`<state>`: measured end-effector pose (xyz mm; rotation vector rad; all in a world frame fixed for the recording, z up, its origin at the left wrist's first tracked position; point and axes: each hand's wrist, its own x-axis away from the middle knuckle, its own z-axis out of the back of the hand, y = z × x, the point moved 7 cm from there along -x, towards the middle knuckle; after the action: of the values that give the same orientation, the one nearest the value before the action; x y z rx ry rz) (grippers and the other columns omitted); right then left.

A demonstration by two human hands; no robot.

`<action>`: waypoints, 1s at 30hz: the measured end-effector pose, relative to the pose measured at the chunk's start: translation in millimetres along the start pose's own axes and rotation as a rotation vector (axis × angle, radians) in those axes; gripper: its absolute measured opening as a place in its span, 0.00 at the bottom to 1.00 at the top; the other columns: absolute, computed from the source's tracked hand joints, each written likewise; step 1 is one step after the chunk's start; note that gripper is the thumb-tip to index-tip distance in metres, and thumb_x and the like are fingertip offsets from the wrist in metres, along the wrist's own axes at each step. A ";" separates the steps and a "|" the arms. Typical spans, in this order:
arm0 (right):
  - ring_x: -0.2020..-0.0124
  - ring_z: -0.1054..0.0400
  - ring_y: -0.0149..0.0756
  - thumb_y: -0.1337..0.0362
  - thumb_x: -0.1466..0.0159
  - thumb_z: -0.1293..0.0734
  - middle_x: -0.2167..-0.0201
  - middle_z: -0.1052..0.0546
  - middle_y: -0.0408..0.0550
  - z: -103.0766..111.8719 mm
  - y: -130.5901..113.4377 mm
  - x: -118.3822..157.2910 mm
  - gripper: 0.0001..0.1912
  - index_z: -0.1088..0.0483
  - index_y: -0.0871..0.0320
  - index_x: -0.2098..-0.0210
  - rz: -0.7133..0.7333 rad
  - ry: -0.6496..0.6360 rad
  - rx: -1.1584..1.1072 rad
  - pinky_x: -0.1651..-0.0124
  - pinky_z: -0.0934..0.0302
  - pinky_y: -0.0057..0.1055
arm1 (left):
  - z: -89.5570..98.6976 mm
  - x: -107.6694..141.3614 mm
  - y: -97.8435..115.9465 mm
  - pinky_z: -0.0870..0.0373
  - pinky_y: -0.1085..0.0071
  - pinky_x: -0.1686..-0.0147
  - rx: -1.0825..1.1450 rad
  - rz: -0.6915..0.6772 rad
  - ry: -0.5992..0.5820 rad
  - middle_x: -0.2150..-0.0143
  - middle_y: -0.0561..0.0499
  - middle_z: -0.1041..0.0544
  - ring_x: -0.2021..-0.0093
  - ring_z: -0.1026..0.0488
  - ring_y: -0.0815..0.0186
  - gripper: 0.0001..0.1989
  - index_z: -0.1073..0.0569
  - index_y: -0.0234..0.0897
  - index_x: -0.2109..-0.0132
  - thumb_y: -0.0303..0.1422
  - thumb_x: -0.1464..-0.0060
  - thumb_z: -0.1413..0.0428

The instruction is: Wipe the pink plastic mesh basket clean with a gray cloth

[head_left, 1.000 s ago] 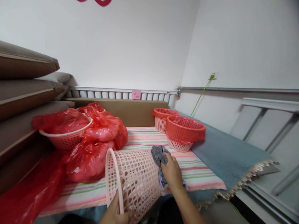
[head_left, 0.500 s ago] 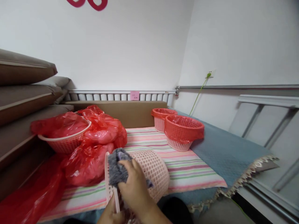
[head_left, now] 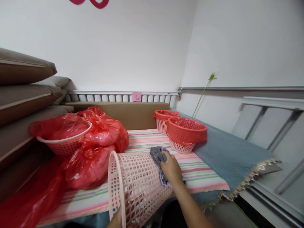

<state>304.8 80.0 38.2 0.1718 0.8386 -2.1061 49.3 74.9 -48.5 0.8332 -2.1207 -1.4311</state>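
A pale pink perforated plastic basket [head_left: 140, 180] lies on its side in front of me, its mouth facing left. My left hand [head_left: 115, 219] reaches in past the rim at the bottom and holds the basket; its fingers show only in part through the holes. My right hand [head_left: 171, 167] is closed around a grey cloth [head_left: 157, 155] with a purple edge, pressed against the basket's base end at the right.
Red plastic bags [head_left: 102, 133] and a bag-lined basket [head_left: 64, 142] stand at the left beside stacked cushions [head_left: 28, 95]. Two baskets with red liners [head_left: 186, 129] stand back right. A striped cloth [head_left: 199, 174] covers the surface; a blue cover [head_left: 228, 152] lies rightward.
My right hand has moved the grey cloth from the basket's rim rightward to its base end. My left hand has shifted from gripping the rim to inside the basket.
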 end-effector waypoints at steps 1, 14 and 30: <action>0.59 0.35 0.37 0.70 0.43 0.38 0.62 0.31 0.48 1.4 4.7 0.2 0.21 0.35 0.54 0.50 0.004 0.018 0.023 0.61 0.45 0.27 | 0.5 -1.5 5.0 0.55 0.55 0.36 -0.031 -0.021 -0.005 0.45 0.43 0.28 0.38 0.42 0.49 0.38 0.36 0.42 0.41 0.40 0.60 0.34; 0.57 0.35 0.41 0.70 0.45 0.38 0.59 0.31 0.51 4.1 -10.1 23.4 0.21 0.34 0.56 0.51 -0.032 0.029 -0.109 0.56 0.42 0.31 | -3.5 -16.1 39.3 0.36 0.54 0.47 0.210 0.025 0.142 0.41 0.38 0.33 0.42 0.36 0.45 0.52 0.53 0.40 0.35 0.30 0.65 0.35; 0.57 0.37 0.38 0.74 0.53 0.38 0.58 0.33 0.46 -0.8 -129.8 64.2 0.28 0.32 0.48 0.53 0.398 -0.154 -0.302 0.53 0.44 0.30 | 20.8 -15.4 -8.3 0.42 0.55 0.42 0.136 -0.055 0.159 0.43 0.37 0.31 0.42 0.37 0.46 0.62 0.65 0.38 0.34 0.40 0.66 0.32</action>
<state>166.1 92.8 77.6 0.0122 0.9313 -1.5820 48.6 97.1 -64.2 1.0282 -2.1063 -1.2141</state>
